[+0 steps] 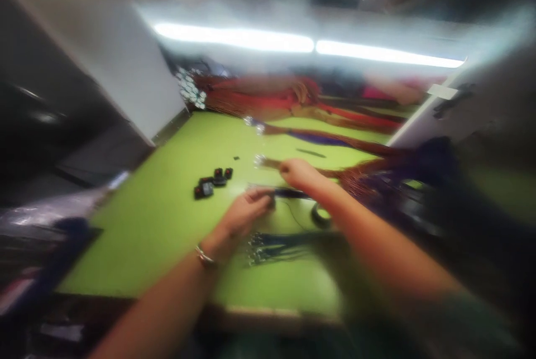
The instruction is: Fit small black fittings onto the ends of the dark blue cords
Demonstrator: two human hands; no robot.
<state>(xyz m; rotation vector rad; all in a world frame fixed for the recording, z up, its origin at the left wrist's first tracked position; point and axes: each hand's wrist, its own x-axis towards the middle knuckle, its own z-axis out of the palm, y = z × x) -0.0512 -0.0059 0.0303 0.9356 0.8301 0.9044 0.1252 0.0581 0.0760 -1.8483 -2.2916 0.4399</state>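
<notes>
My left hand [247, 208], with a bracelet at its wrist, is closed around the end of a dark wire bundle [291, 194] over the green tabletop. My right hand [297, 173] reaches across, its fingers curled at a bundle of brown wires [271, 163] with pale connector ends [259, 160]. Blur hides how many wires lie between those fingers. Beside my right forearm is a black tape roll [320, 215]. Blue-black wires with metal tips [272, 248] lie nearer to me. Several black connector housings [204, 187] with red parts sit left of my hands.
Red and brown wire bundles [259, 94] with white ends [191, 89] lie along the back of the green table [146, 236]. Another brown and blue bundle [318, 138] lies before them, near a thin dark strip [310, 153]. White panels [138, 68] flank the table; lit tubes [234, 37] hang above.
</notes>
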